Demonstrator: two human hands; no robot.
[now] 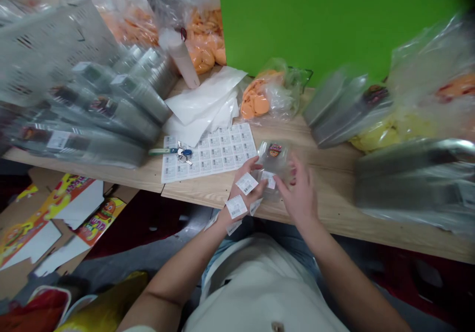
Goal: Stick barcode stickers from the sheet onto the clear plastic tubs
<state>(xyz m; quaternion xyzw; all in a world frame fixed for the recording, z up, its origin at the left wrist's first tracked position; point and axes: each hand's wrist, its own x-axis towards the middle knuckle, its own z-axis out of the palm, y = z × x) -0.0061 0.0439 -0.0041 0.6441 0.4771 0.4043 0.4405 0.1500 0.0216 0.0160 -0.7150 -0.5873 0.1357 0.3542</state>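
Both hands meet over the front edge of the wooden table (208,193). My left hand (245,188) has several white barcode stickers stuck on its back and wrist, and its fingers hold a small clear packet (273,163) with a colourful round label. My right hand (299,193) grips the same packet from the right, fingers curled and blurred by motion. A white sticker sits on the packet between the two hands. A sheet of barcode stickers (211,153) lies flat just left of the hands, with keys (182,154) on its left edge.
Stacks of clear packets (100,109) lie at the left and more at the right (345,112). Bags of orange pieces (204,37) stand behind, with white sheets (204,104) and a green wall (326,20). Printed cardboard (55,213) lies on the floor.
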